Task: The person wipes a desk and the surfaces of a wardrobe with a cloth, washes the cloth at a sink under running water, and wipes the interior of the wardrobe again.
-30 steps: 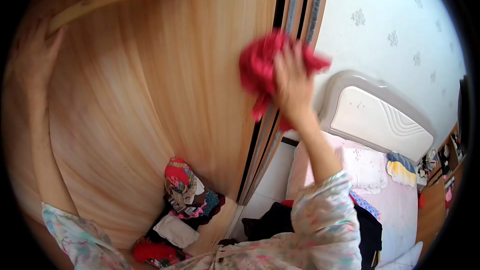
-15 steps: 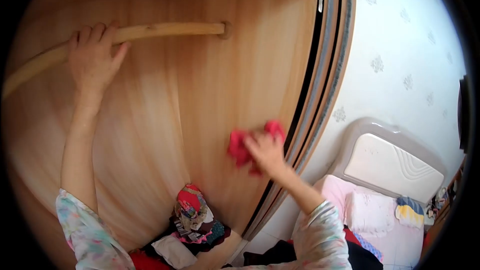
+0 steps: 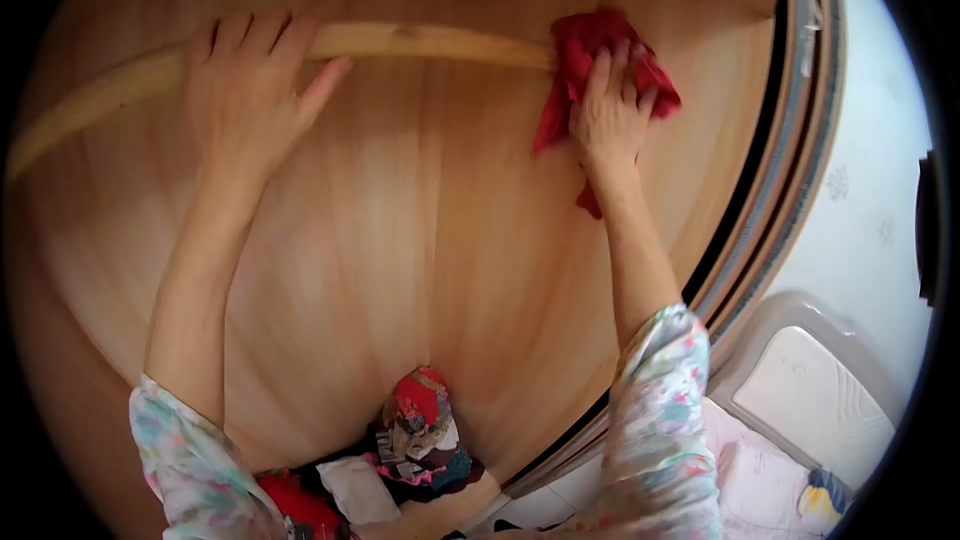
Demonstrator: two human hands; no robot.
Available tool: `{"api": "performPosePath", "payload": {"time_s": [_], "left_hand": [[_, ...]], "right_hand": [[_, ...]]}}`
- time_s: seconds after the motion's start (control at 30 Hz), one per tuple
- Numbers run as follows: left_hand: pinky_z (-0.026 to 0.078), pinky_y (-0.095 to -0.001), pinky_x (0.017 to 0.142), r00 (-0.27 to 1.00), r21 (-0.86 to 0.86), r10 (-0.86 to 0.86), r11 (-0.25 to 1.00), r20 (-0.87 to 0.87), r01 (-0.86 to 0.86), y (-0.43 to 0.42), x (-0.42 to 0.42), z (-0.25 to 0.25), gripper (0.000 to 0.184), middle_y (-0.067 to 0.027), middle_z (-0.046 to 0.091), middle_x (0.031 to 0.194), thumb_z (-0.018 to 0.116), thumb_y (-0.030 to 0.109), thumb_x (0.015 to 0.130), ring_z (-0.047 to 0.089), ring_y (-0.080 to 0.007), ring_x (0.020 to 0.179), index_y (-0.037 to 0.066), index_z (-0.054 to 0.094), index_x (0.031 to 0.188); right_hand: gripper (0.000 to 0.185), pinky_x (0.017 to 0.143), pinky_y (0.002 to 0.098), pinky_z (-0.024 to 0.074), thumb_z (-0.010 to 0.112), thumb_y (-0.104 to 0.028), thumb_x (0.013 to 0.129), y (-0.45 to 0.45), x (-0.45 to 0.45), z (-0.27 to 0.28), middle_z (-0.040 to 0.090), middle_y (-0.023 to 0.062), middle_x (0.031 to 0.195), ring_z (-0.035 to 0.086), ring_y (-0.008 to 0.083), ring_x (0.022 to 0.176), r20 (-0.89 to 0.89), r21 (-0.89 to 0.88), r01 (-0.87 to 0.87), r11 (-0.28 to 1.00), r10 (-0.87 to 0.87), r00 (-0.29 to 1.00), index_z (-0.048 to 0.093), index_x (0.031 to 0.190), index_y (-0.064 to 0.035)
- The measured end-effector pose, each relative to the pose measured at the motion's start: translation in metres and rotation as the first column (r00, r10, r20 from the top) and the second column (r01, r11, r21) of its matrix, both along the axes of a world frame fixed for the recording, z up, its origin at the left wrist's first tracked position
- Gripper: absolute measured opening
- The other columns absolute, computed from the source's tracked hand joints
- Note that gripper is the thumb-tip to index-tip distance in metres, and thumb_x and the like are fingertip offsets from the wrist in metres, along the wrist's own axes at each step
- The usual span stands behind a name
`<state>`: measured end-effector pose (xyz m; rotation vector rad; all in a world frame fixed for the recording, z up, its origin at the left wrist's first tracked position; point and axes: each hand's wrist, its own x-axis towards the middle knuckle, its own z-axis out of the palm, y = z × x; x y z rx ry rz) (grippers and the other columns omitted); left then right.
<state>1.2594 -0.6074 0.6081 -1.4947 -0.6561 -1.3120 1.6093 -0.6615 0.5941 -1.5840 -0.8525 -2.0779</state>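
My left hand is wrapped over a wooden rod that runs across the inside of a wooden wardrobe. With my right hand I press a crumpled red cloth against the wardrobe's side panel, at the rod's right end. The cloth covers that end of the rod, and one strip of it hangs below my palm.
Folded clothes and a white cloth lie at the wardrobe's bottom. Sliding-door tracks edge it on the right. Beyond stand a bed headboard and a pink pillow.
My right hand has moved the red cloth from the door edge down the side panel, then up to the rod's end. The view has shifted left, and my left hand still holds the rod.
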Motion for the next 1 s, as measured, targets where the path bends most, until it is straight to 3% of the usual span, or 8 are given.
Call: {"api": "performPosePath", "payload": {"time_s": [0.17, 0.3, 0.4, 0.5, 0.63, 0.77, 0.9, 1.0], "left_hand": [[0.04, -0.0398, 0.089, 0.999, 0.018, -0.03, 0.999, 0.013, 0.03, -0.008, 0.002, -0.001, 0.038, -0.0043, 0.061, 0.103, 0.064, 0.032, 0.078, 0.054, -0.0234, 0.097, 0.014, 0.061, 0.111], [0.033, -0.0469, 0.101, 0.978, 0.121, -0.164, 0.976, -0.129, 0.18, 0.007, 0.007, -0.034, 0.036, -0.0074, 0.055, 0.123, 0.062, 0.018, 0.077, 0.046, -0.0308, 0.119, 0.012, 0.059, 0.113], [0.029, -0.0501, 0.105, 0.83, -0.209, -0.213, 0.971, -0.516, 0.119, 0.044, -0.015, -0.102, 0.051, -0.009, 0.046, 0.134, 0.065, 0.013, 0.071, 0.035, -0.0334, 0.13, 0.011, 0.054, 0.121], [0.03, -0.0507, 0.104, 0.884, -0.405, -0.112, 0.91, -0.454, -0.092, 0.091, -0.05, -0.12, 0.064, -0.0091, 0.035, 0.142, 0.066, 0.013, 0.069, 0.026, -0.0323, 0.134, 0.012, 0.046, 0.13], [0.028, -0.0498, 0.106, 0.971, -0.533, 0.125, 0.818, -0.204, -0.217, 0.127, -0.099, -0.094, 0.07, -0.0094, 0.024, 0.148, 0.066, 0.013, 0.072, 0.019, -0.0324, 0.137, 0.013, 0.038, 0.136], [0.024, -0.0466, 0.108, 0.937, -0.693, 0.245, 0.632, -0.248, -0.348, 0.138, -0.137, -0.088, 0.067, -0.0103, 0.021, 0.149, 0.062, 0.012, 0.077, 0.016, -0.0318, 0.138, 0.012, 0.034, 0.138], [0.023, -0.0409, 0.109, 0.994, -0.766, -0.05, 0.641, -0.101, -0.046, 0.167, -0.159, -0.105, 0.059, -0.0119, 0.025, 0.147, 0.055, 0.014, 0.083, 0.021, -0.0299, 0.136, 0.009, 0.034, 0.138], [0.025, -0.0384, 0.108, 0.89, -0.694, -0.282, 0.558, 0.358, 0.456, 0.17, -0.163, -0.113, 0.051, -0.0126, 0.027, 0.146, 0.051, 0.016, 0.086, 0.03, -0.0297, 0.132, 0.008, 0.038, 0.135]], "right_hand": [[0.04, 0.095, 0.0471, 0.0342, 0.05, -0.02, 0.083, 0.042, -0.003, -0.138, 0.05, 0.0124, 0.124, 0.044, 0.0256, 0.119, 0.006, -0.417, 0.185, 0.89, -0.201, 0.98, 0.049, 0.121, -0.0056], [0.038, 0.097, 0.0478, 0.0316, 0.051, -0.02, 0.083, 0.088, -0.008, -0.252, 0.056, 0.0086, 0.113, 0.05, 0.0233, 0.11, -0.009, -0.874, -0.019, 0.486, 0.023, 1.0, 0.05, 0.12, -0.0104], [0.046, 0.094, 0.05, 0.0338, 0.058, -0.017, 0.078, 0.115, -0.042, -0.243, 0.059, 0.0101, 0.105, 0.052, 0.0258, 0.105, -0.537, -0.771, -0.469, 0.432, -0.042, 0.843, 0.048, 0.122, -0.0125], [0.052, 0.086, 0.0509, 0.0374, 0.062, -0.013, 0.074, 0.14, -0.087, -0.182, 0.059, 0.0125, 0.098, 0.052, 0.0309, 0.102, -0.72, -0.379, -0.821, 0.428, 0.421, 0.552, 0.046, 0.123, -0.0129], [0.047, 0.082, 0.0523, 0.039, 0.061, -0.01, 0.076, 0.197, -0.15, -0.075, 0.056, 0.0187, 0.106, 0.05, 0.0373, 0.103, -0.487, 0.066, -0.86, 0.506, 0.769, 0.415, 0.047, 0.121, -0.0087], [0.039, 0.087, 0.0504, 0.0381, 0.057, -0.018, 0.081, 0.286, -0.162, -0.045, 0.052, 0.0175, 0.118, 0.047, 0.0378, 0.107, -0.428, 0.41, -0.894, 0.182, 0.904, -0.012, 0.051, 0.118, -0.0051], [0.036, 0.087, 0.0487, 0.0379, 0.053, -0.017, 0.082, 0.285, -0.266, -0.062, 0.055, 0.0183, 0.116, 0.048, 0.0386, 0.107, -0.489, 0.424, -0.859, 0.288, 0.871, 0.05, 0.054, 0.115, -0.004], [0.035, 0.089, 0.0481, 0.0367, 0.061, -0.017, 0.075, 0.271, -0.352, -0.077, 0.059, 0.018, 0.109, 0.049, 0.0411, 0.105, -0.137, 0.116, -0.991, 0.07, 0.989, 0.053, 0.06, 0.107, -0.0043]]}}
